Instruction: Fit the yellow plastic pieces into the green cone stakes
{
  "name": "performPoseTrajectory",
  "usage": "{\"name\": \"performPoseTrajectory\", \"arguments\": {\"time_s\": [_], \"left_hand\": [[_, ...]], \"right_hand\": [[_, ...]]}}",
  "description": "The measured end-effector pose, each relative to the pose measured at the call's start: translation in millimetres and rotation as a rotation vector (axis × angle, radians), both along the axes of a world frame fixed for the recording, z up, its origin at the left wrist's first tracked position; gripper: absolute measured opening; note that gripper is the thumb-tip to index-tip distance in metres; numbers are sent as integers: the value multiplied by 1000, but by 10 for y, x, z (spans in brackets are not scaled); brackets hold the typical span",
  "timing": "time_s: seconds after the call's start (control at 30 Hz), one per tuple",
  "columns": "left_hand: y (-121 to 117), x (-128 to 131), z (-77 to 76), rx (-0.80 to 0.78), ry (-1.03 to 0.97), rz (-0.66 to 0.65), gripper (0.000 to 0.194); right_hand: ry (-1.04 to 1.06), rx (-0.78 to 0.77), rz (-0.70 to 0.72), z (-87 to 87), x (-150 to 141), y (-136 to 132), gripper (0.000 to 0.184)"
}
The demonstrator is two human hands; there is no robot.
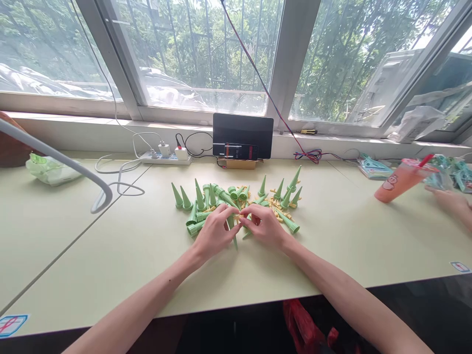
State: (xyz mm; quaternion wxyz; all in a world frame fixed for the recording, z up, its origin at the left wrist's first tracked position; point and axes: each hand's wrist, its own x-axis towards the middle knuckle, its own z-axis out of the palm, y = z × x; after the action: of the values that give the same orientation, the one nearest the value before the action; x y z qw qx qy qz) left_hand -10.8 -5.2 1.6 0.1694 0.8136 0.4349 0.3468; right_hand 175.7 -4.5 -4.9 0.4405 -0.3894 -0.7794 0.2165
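My left hand [216,228] is closed around a green plastic plant watering spike [234,237], its pointed end hanging down toward me. Against it, my right hand [264,225] pinches a small yellow plastic piece [238,217] at the top end of the spike. The fingertips of both hands nearly touch, so the contact between the two parts is partly hidden. Just beyond my hands lies a pile of green spikes [199,198], some upright on their caps and others on their sides. Loose small yellow pieces [277,202] are scattered among the spikes at the right.
A phone [241,151] leans on a dark tablet [243,129] behind the pile. A power strip [162,158] with white cables sits at the back left. A grey curved bar [99,191] crosses the left side. At right are a pink drink cup [401,181] and another person's hand [452,201].
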Motion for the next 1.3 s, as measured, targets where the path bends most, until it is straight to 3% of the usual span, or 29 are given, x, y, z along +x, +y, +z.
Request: {"name": "performPoseTrajectory", "arguments": {"time_s": [0.8,1.3], "left_hand": [[9,0,-4,84,-61,-88,9],[11,2,16,24,-90,-73,8]], "right_hand": [[-8,-5,-31,4,-5,10,28],[-23,-27,-20,-18,-6,16,17]]}}
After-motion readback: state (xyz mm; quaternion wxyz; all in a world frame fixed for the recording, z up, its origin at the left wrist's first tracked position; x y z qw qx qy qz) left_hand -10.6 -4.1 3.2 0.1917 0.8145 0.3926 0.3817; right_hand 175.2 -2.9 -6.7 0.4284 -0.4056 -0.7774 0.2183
